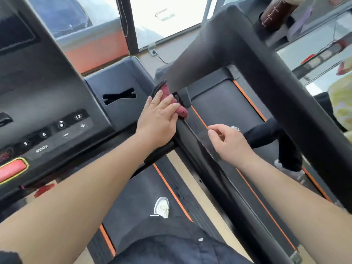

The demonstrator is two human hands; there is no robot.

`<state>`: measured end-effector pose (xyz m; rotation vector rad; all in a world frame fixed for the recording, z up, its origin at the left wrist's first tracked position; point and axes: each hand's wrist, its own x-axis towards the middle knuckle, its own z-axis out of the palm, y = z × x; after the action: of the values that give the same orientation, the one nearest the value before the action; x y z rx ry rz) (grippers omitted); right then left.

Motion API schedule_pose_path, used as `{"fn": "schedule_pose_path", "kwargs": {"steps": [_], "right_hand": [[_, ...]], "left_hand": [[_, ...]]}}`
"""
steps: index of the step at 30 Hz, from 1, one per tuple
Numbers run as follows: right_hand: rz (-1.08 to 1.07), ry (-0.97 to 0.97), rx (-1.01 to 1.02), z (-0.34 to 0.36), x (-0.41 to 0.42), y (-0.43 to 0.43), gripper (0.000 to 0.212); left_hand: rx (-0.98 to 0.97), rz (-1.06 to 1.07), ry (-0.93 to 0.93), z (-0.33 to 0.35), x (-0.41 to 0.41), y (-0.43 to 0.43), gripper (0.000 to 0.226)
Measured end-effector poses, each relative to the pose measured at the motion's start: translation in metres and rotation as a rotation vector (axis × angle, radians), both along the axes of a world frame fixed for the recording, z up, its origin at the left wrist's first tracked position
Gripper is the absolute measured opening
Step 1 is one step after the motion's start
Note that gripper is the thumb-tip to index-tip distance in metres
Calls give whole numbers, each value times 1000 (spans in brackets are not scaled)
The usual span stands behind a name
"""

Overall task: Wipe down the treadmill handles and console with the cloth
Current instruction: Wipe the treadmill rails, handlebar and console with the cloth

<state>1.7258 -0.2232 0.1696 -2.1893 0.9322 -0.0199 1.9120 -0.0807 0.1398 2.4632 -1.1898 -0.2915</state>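
The left hand (159, 119) presses its flattened fingers on the red cloth (179, 109) at the handle's (192, 138) far end, the rail running back toward the loosely curled, empty right hand (228, 143).

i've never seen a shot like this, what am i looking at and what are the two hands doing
This is one picture from a wide-angle camera worn on a person's head, looking forward and down, so the two bare arms coming in from the bottom are the wearer's own. The person stands on a treadmill: the dark console with numbered speed buttons and a red stop button is at the left, and the black belt with orange edge stripes is below, with a shoe showing on it. The left hand presses a dark red cloth flat against the upper end of the side handle. The right hand hovers beside the same handle, fingers loosely curled, holding nothing. A second treadmill stands to the right.
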Motion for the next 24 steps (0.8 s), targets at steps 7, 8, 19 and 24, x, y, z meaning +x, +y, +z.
{"fn": "schedule_pose_path", "kwargs": {"steps": [7, 8, 19, 24], "right_hand": [[-117, -46, 61, 3, -85, 7, 18], [-118, -45, 67, 2, -101, 10, 17], [-217, -33, 33, -7, -298, 43, 19], [-322, -52, 24, -7, -378, 67, 22]], "left_hand": [[-163, -29, 83, -17, -101, 14, 42], [-181, -18, 104, -19, -118, 16, 43], [-346, 2, 187, -41, -319, 40, 43], [-319, -142, 85, -41, -413, 44, 43]]}}
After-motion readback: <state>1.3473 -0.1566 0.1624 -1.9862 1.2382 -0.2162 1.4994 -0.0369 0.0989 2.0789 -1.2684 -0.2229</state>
